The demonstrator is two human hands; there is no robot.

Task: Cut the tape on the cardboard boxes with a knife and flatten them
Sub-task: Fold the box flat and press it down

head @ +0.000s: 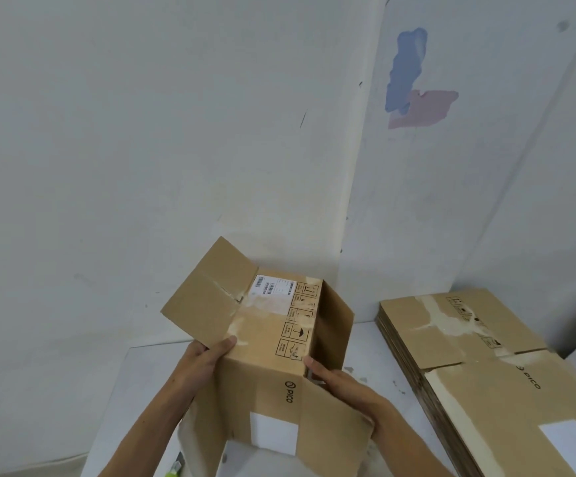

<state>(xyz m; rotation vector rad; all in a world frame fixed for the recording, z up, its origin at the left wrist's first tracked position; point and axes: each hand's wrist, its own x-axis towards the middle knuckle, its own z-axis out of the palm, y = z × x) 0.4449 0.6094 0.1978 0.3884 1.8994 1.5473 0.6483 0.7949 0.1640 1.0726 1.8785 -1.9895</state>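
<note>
Cardboard box (265, 342) with open flaps is held above the white table (365, 342) — left hand (204, 359) grips its left edge, right hand (345, 383) its right. Flattened boxes (479, 366) are stacked at right.

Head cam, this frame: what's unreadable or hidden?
- Knife: not identifiable in the head view; only a green-tipped object shows at the bottom edge, cut off by the frame and the left forearm.
- Shipping label on the box: text too small.
- Right hand fingers: tucked behind the box flap.
- Flattened box stack: cut off by the right and bottom edges.
</note>
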